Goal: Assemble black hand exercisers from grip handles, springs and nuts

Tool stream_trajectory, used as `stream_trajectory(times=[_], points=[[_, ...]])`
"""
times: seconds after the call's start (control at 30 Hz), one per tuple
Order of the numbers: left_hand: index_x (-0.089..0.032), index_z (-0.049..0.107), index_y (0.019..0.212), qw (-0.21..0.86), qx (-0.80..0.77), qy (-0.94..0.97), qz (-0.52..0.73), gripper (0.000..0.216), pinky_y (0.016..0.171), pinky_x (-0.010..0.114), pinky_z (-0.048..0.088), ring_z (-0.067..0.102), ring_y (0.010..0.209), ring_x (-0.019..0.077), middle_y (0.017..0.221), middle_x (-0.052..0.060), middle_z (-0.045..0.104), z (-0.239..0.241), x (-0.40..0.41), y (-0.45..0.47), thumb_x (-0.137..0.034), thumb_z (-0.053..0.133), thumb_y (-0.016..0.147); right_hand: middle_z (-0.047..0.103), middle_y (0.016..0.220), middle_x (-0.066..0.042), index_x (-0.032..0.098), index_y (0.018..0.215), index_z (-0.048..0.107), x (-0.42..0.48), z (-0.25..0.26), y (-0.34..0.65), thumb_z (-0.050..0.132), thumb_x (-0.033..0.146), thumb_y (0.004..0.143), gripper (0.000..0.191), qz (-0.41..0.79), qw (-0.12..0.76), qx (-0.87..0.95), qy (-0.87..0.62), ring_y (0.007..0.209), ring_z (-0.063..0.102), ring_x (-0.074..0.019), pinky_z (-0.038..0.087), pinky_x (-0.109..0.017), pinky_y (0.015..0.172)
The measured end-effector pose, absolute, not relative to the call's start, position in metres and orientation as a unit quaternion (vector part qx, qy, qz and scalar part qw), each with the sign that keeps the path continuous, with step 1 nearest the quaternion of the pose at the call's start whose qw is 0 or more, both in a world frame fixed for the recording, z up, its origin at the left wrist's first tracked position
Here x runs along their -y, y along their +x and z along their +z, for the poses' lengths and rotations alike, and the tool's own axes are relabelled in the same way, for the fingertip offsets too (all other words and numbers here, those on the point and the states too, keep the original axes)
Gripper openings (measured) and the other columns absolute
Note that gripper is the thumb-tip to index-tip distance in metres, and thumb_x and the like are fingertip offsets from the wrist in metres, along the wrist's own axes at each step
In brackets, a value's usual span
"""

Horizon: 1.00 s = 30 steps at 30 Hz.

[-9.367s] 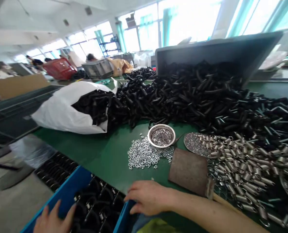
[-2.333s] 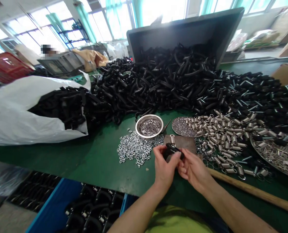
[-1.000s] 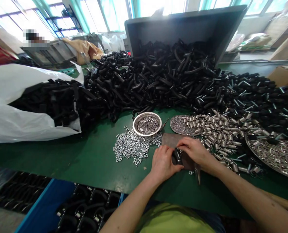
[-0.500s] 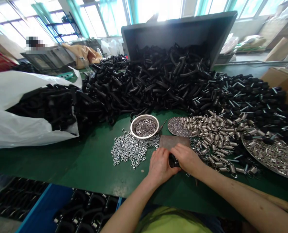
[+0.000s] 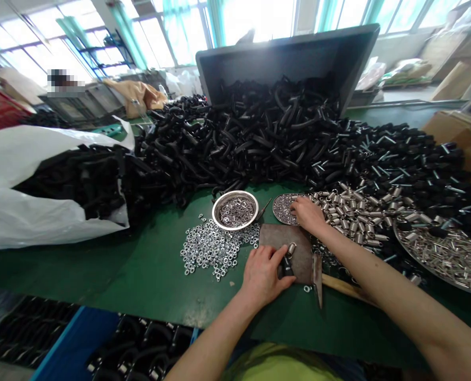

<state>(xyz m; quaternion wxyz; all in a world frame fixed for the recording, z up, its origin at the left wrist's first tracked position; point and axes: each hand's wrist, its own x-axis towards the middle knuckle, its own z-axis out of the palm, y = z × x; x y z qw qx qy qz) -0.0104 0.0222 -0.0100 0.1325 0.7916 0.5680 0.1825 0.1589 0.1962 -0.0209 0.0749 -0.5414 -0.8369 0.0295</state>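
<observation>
My left hand is closed on a small black part with a silver spring at its top, pressing it onto a brown metal plate on the green table. My right hand reaches forward to a flat dish of tiny silver pieces. Its fingertips are bunched together and touch the dish; what they pinch is too small to see. A steel bowl of nuts stands just left of that dish. Loose nuts are spread in front of the bowl.
A heap of silver springs lies to the right, with a wide tray beyond. Black curved parts spill from a tipped grey crate. A white bag lies left, a blue crate near left, and a wooden handle by the plate.
My right hand has let go of the black part and moved forward to the dish of tiny pieces. The left hand stays on the part at the plate.
</observation>
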Motion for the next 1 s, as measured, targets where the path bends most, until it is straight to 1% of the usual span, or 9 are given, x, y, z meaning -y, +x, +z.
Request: stream_trajectory(times=[0.1,0.27,0.4,0.53,0.67,0.8,0.87,0.93,1.0], points=[[-0.024,0.048,0.126,0.137,-0.563,0.792,0.190,0.067,0.085,0.040,0.043,0.050,0.097,0.0248,0.103,0.007,0.056,-0.013,-0.024,-0.011,-0.047,0.069,0.067,0.062,0.094,-0.011,0.016,0.083,0.067,-0.199,-0.024,0.158,0.047,0.016,0.085,0.019,0.024,0.059,0.836,-0.544,0.096,0.051,-0.0221,0.037,-0.030,0.081],[-0.024,0.048,0.126,0.140,-0.559,0.791,0.205,0.067,0.084,0.040,0.044,0.050,0.097,0.0247,0.103,0.007,0.056,-0.019,-0.025,-0.012,-0.047,0.069,0.067,0.060,0.102,-0.012,0.015,0.095,0.063,-0.197,-0.021,0.161,0.049,0.018,0.085,0.017,0.027,0.059,0.837,-0.543,0.102,0.049,-0.0224,0.036,-0.030,0.082],[-0.023,0.050,0.126,0.145,-0.561,0.787,0.214,0.067,0.084,0.040,0.045,0.051,0.096,0.0247,0.102,0.007,0.057,-0.019,-0.024,-0.010,-0.044,0.071,0.066,0.063,0.094,-0.007,0.018,0.081,0.065,-0.200,-0.022,0.161,0.059,0.021,0.079,0.007,0.063,0.071,0.835,-0.542,0.097,0.054,-0.0205,0.038,-0.028,0.079],[-0.022,0.054,0.123,0.193,-0.572,0.757,0.249,0.066,0.087,0.042,0.044,0.052,0.097,0.0252,0.102,0.008,0.058,-0.015,-0.025,-0.009,-0.043,0.073,0.063,0.066,0.088,-0.007,0.017,0.076,0.064,-0.203,-0.022,0.161,0.059,0.020,0.077,0.006,0.107,0.122,0.809,-0.565,0.089,0.058,-0.0199,0.040,-0.029,0.075],[-0.021,0.059,0.118,0.370,-0.606,0.595,0.376,0.063,0.092,0.040,0.043,0.054,0.100,0.0244,0.105,0.008,0.060,-0.008,-0.031,-0.014,-0.044,0.074,0.062,0.069,0.085,-0.006,0.016,0.085,0.063,-0.192,-0.013,0.165,0.052,0.020,0.081,0.012,0.174,0.200,0.771,-0.579,0.080,0.062,-0.0176,0.043,-0.029,0.073],[-0.017,0.060,0.112,0.636,-0.539,0.280,0.476,0.053,0.070,0.031,0.054,0.060,0.083,0.0182,0.094,0.007,0.063,-0.001,-0.037,-0.021,-0.048,0.068,0.070,0.070,0.086,-0.005,0.016,0.098,0.058,-0.151,0.004,0.168,0.044,0.026,0.085,0.022,0.267,0.272,0.740,-0.553,0.071,0.064,-0.0150,0.048,-0.028,0.065],[-0.015,0.062,0.104,0.703,-0.491,0.156,0.490,0.047,0.059,0.026,0.054,0.060,0.073,0.0149,0.085,0.006,0.062,0.000,-0.037,-0.024,-0.050,0.064,0.072,0.070,0.086,-0.005,0.018,0.097,0.059,-0.123,0.010,0.165,0.048,0.031,0.084,0.021,0.354,0.325,0.701,-0.527,0.069,0.064,-0.0156,0.050,-0.028,0.062],[-0.013,0.062,0.096,0.739,-0.451,0.082,0.494,0.044,0.056,0.024,0.054,0.060,0.067,0.0126,0.079,0.005,0.061,0.000,-0.036,-0.025,-0.051,0.062,0.074,0.069,0.082,-0.003,0.020,0.089,0.062,-0.099,0.012,0.159,0.055,0.034,0.080,0.017,0.423,0.366,0.661,-0.500,0.071,0.064,-0.0166,0.049,-0.028,0.063],[-0.012,0.062,0.092,0.762,-0.418,0.045,0.492,0.043,0.056,0.024,0.055,0.060,0.063,0.0117,0.076,0.005,0.061,0.001,-0.034,-0.025,-0.051,0.060,0.076,0.068,0.078,-0.002,0.021,0.080,0.064,-0.082,0.011,0.152,0.060,0.032,0.077,0.012,0.433,0.378,0.664,-0.478,0.073,0.062,-0.0170,0.048,-0.029,0.067]])
